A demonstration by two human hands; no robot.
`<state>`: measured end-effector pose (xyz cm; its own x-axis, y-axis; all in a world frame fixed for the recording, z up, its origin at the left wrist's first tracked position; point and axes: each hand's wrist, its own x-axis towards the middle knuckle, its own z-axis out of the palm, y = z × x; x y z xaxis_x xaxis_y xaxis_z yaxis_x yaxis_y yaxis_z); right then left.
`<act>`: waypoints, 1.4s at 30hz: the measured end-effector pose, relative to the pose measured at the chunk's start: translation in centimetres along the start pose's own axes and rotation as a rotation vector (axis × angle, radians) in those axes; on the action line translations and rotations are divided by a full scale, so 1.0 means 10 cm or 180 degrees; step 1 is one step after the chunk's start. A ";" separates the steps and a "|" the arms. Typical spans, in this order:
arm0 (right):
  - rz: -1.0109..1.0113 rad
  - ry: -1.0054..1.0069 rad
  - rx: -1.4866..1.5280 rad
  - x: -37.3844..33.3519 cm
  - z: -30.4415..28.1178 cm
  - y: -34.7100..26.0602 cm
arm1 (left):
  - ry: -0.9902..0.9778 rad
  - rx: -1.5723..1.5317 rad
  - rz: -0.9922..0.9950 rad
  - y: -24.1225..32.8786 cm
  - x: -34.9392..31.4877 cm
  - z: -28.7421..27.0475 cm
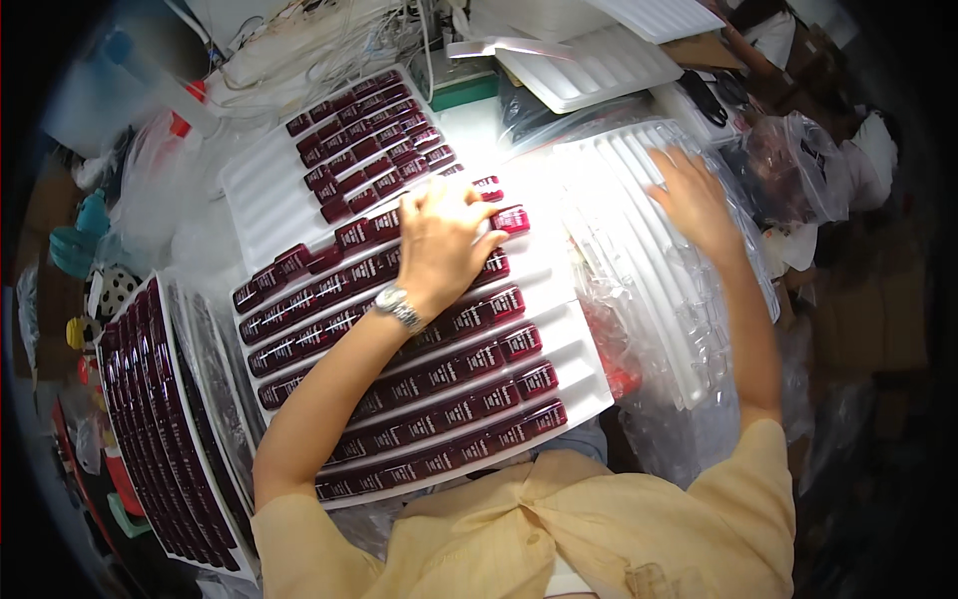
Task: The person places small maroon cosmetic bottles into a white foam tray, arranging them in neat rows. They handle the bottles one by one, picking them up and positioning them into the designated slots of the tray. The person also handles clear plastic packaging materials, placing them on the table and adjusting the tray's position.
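A white grooved tray (589, 371) lies before me, carrying rows of small glossy dark red bottles (439, 377) with white print. My left hand (439, 240), a metal watch on its wrist, is over the upper rows. Its fingers are curled down, and the thumb and forefinger close at a brighter red bottle (511, 220) at a row's right end. The palm hides some bottles beneath. To the right, my right hand (694, 195) rests with fingers stretched apart on a stack of white ridged trays (629, 230), holding nothing.
Another tray of dark red bottles (165, 429) stands at the left beside clear plastic sheets. Farther back are tangled cables (319, 50) and more white trays (589, 70). Plastic bags (788, 165) and a cardboard box (863, 319) lie at the right.
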<state>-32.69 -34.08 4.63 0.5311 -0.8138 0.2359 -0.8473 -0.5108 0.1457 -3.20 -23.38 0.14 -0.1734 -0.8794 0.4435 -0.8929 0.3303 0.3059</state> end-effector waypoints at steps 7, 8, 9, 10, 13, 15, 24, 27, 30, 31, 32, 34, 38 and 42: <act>0.0359 0.0017 0.0433 -0.31 0.28 0.43 | -0.0289 0.0158 -0.0279 -0.14 -0.23 -0.36; 0.0292 -0.0021 0.0640 -0.29 0.30 0.40 | -0.0299 0.0058 -0.0333 -0.20 -0.27 -0.37; 0.0209 -0.0044 0.0834 -0.23 0.30 0.38 | -0.0284 -0.0042 -0.0392 -0.24 -0.29 -0.37; 0.0129 -0.0068 0.1025 -0.18 0.29 0.35 | -0.0161 -0.0092 -0.0330 -0.25 -0.29 -0.38; -0.0011 -0.0879 0.0720 -0.01 0.22 0.27 | 0.0079 -0.0722 -0.0296 -0.21 -0.29 -0.41; 0.0435 -0.0063 0.2467 -0.01 0.14 -0.01 | 0.0054 -0.1765 -0.0502 -0.15 -0.29 -0.42; 0.0003 0.1982 0.3685 0.07 -0.35 -1.91 | 0.0691 -0.2774 -0.0988 0.24 -0.34 -0.42; 0.0071 0.1655 0.3789 -0.07 -0.31 -1.90 | 0.0639 -0.2205 -0.0581 0.17 -0.36 -0.43; -0.0207 0.0619 0.3834 -0.11 -0.41 -1.68 | 0.0585 -0.2721 -0.1038 0.18 -0.34 -0.36; -0.0142 0.0004 0.4231 -0.12 -0.45 -1.49 | 0.0382 -0.2737 -0.1298 0.12 -0.31 -0.37; 0.0149 0.0168 0.4089 -0.08 -0.25 -1.10 | 0.0365 -0.2012 -0.0891 0.01 -0.27 -0.40; 0.0934 0.0782 0.2135 0.00 -0.18 -0.40 | 0.0418 -0.0443 -0.0331 -0.11 -0.20 -0.40; 0.1148 0.0083 -0.0074 -0.06 0.44 0.32 | -0.0102 0.0025 -0.0138 -0.11 -0.09 -0.08; 0.0776 0.0130 0.0441 -0.12 0.56 0.39 | -0.0192 -0.0103 -0.0286 -0.21 -0.01 -0.25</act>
<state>-36.61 -36.65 -0.45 0.3087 -0.9069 0.2868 -0.9402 -0.3365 -0.0523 -0.29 -23.16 1.57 -0.1188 -0.9247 0.3617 -0.8923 0.2592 0.3695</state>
